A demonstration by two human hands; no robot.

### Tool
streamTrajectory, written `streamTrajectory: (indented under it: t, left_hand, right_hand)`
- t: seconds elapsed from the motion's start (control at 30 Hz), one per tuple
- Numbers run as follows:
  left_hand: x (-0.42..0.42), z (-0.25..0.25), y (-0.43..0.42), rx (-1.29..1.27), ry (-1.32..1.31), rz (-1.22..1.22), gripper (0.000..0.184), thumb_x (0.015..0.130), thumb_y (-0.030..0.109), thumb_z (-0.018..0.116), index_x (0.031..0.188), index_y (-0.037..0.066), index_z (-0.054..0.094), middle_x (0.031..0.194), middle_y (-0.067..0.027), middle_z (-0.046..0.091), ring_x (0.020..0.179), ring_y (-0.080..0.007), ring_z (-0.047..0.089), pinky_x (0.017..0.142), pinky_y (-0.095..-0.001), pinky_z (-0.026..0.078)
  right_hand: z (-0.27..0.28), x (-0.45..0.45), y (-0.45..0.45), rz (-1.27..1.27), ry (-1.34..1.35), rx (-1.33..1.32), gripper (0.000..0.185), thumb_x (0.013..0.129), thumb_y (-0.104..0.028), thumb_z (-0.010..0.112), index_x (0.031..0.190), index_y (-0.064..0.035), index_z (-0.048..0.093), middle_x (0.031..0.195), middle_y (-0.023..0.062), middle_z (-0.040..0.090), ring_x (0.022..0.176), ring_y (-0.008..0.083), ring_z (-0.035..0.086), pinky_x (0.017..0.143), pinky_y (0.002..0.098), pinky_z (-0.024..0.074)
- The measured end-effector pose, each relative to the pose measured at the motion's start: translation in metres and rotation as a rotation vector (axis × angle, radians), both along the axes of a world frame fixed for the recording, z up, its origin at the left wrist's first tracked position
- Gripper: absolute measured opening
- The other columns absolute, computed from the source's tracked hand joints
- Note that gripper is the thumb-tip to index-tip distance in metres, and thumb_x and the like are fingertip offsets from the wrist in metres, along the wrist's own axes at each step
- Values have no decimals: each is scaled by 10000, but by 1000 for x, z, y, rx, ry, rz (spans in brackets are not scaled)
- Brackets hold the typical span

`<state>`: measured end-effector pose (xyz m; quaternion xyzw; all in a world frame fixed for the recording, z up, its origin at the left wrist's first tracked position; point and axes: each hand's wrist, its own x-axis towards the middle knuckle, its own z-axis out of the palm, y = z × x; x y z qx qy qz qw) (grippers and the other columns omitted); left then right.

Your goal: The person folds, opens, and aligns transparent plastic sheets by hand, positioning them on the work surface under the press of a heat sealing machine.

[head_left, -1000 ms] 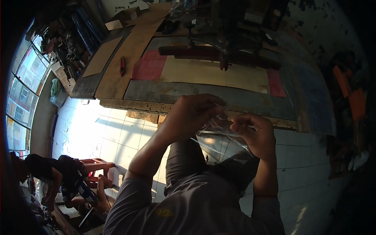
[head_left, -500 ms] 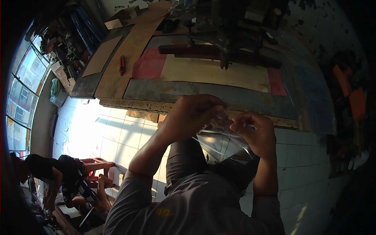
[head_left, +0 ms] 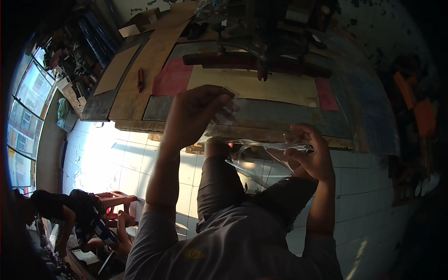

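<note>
A thin, clear plastic sheet (head_left: 261, 156) hangs loosely in front of my lap, shiny and creased. My left hand (head_left: 198, 112) is raised over the front edge of the worktable, thumb and fingers pinched together. Clear plastic shows at its fingertips and below its palm. On the other side, my right hand (head_left: 312, 154) has its fingers curled around the gathered right end of the sheet. The film's outline is faint, so its full shape is hard to make out.
On the worktable (head_left: 275, 119) lies a cream sheet (head_left: 261, 86) with pink ends, under a dark red press bar (head_left: 224, 60). A red cutter (head_left: 140, 80) rests on a board at left. Another person (head_left: 77, 214) sits low at the left beside a red stool (head_left: 116, 200).
My left hand has moved up and to the left, away from my right hand. My right hand has shifted slightly right, and the plastic sheet is spread wider between them.
</note>
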<state>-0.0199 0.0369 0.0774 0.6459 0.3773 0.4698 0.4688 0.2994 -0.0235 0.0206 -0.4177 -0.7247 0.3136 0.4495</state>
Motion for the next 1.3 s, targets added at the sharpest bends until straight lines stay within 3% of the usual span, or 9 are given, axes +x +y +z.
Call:
streamTrajectory:
  t: [0.23, 0.33, 0.53, 0.63, 0.83, 0.93, 1.03, 1.07, 1.3]
  left_hand:
    - [-27, 8, 22, 14, 121, 36, 264, 1050, 163, 663, 1213, -43, 697, 974, -129, 792, 819, -176, 780, 638, -247, 558]
    - [-29, 10, 25, 40, 130, 24, 267, 1050, 164, 664, 1214, -44, 696, 985, -124, 793, 819, -178, 781, 633, -248, 556]
    - [-20, 8, 22, 22, 97, -14, 258, 1040, 144, 677, 1202, -56, 693, 1008, -131, 792, 826, -181, 782, 647, -257, 580]
    - [-15, 5, 20, 11, 67, -20, 250, 1035, 132, 683, 1197, -58, 693, 1011, -129, 792, 831, -180, 783, 649, -256, 585]
    - [-18, 9, 19, 56, 78, 20, 236, 1039, 135, 675, 1190, -45, 700, 987, -127, 789, 807, -184, 783, 622, -252, 567]
    - [-25, 14, 21, 113, 90, 92, 241, 1048, 159, 660, 1182, -37, 705, 940, -138, 782, 769, -196, 783, 588, -261, 548]
    - [-41, 16, 28, 156, 90, 150, 257, 1055, 183, 653, 1179, -35, 707, 944, -141, 788, 769, -197, 785, 588, -264, 554]
    - [-44, 16, 30, 158, 95, 150, 260, 1058, 188, 649, 1178, -35, 707, 945, -143, 789, 769, -198, 785, 589, -265, 557]
    - [-41, 13, 29, 171, 87, 229, 287, 1064, 208, 646, 1203, -38, 694, 971, -152, 794, 780, -191, 781, 606, -259, 565]
  right_hand:
    - [-25, 27, 1, -28, -209, 70, 490, 890, -122, 824, 1346, -79, 650, 1207, 84, 739, 1147, 216, 702, 954, 358, 575]
    - [-20, 19, 0, -3, -129, 75, 573, 873, -145, 838, 1397, -56, 624, 1252, 106, 729, 1184, 221, 670, 1020, 389, 532]
    - [-6, -10, 19, 96, -140, 238, 650, 887, -158, 824, 1481, -71, 576, 1413, 152, 624, 1190, 262, 665, 1025, 421, 537]
    - [3, -24, 24, 132, -156, 294, 665, 919, -187, 784, 1535, -143, 536, 1378, 112, 624, 1245, 270, 645, 976, 401, 586]
    - [-3, -16, 31, 257, -54, 220, 370, 931, -165, 785, 1270, -48, 694, 1334, 103, 648, 1088, 204, 702, 923, 354, 592]
    - [-2, 0, 26, 188, -69, 77, 130, 918, -69, 784, 1035, -21, 754, 1172, 103, 727, 1047, 208, 709, 898, 361, 568]
    - [-8, 19, 23, 51, -66, -13, 83, 939, -68, 763, 1000, -12, 763, 1055, 92, 753, 997, 197, 721, 880, 342, 566]
    - [-7, 21, 23, 29, -60, 49, 60, 954, -45, 744, 970, 9, 762, 1031, 97, 770, 914, 163, 734, 803, 309, 579]
    - [22, 34, 26, -135, -40, -88, 127, 956, -99, 760, 953, 25, 788, 961, 86, 782, 884, 135, 726, 788, 283, 565]
